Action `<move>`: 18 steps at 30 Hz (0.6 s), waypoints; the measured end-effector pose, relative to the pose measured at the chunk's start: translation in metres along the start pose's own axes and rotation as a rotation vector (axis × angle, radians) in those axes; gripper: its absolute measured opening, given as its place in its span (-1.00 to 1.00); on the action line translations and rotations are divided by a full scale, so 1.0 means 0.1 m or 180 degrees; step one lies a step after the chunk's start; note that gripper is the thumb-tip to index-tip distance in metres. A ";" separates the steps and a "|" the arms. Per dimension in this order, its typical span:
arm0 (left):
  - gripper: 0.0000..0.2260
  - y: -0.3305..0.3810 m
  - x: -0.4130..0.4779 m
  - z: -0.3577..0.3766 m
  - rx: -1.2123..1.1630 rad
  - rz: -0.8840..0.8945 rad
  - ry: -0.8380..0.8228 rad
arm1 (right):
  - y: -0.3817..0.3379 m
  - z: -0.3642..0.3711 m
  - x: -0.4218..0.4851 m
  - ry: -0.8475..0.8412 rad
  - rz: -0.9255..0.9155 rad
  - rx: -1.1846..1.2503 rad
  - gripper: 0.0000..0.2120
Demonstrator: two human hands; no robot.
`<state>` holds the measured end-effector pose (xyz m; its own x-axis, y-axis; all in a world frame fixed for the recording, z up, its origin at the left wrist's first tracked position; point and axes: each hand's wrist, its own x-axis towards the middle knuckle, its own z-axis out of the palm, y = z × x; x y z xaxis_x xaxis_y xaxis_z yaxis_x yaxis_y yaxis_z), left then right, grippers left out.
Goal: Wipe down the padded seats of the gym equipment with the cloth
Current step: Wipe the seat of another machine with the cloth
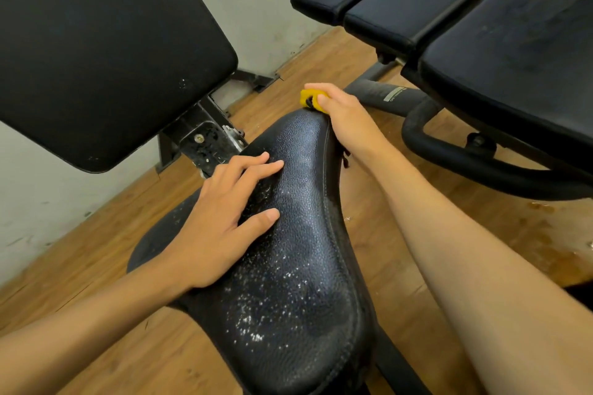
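Your seat [298, 266] fills the near view: a black, pebble-grained, leather-like cover, wide toward you and tapering to a rounded far tip, with a stitched seam down its right edge. Bright droplets speckle its middle and near part. Your left hand [221, 218] rests flat on its left side, fingers [269, 167] straight and spread. Your right hand [346, 119] is at the narrow far tip, fingers curled round a bunched yellow cloth [309, 99] that touches the seat's end. Beyond, at left, a smooth black pad [96, 42] with rounded corners tilts on a metal bracket. At right stands a bench [481, 58] of segmented black cushions over a curved tube frame, on a wood-grain floor [417, 234].
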<state>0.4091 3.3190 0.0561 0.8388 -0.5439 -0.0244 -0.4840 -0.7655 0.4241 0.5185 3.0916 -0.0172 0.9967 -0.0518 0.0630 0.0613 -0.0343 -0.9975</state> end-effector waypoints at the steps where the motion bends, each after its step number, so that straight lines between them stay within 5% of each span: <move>1: -0.45 0.00 0.00 0.00 0.0006 0.0002 0.0004 | -0.03 0.02 -0.08 0.0082 -0.0031 -0.0014 -0.62; 4: -0.46 -0.02 0.00 0.00 0.0007 -0.0005 0.0027 | -0.16 0.10 -0.77 0.0259 -0.0237 0.0292 -0.56; 10: -0.46 -0.02 0.01 0.01 -0.0006 -0.0011 0.0025 | -0.24 0.16 -1.95 -0.0226 -0.0516 0.1258 -0.56; 18: -0.46 0.00 0.00 0.00 -0.0031 -0.0009 0.0052 | -0.24 0.07 -0.84 -0.0058 -0.0400 -0.0070 -0.59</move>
<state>0.4092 3.3191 0.0556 0.8442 -0.5360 -0.0108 -0.4792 -0.7636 0.4327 0.4335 3.1035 0.0013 0.9820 -0.0276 0.1868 0.1849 -0.0612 -0.9808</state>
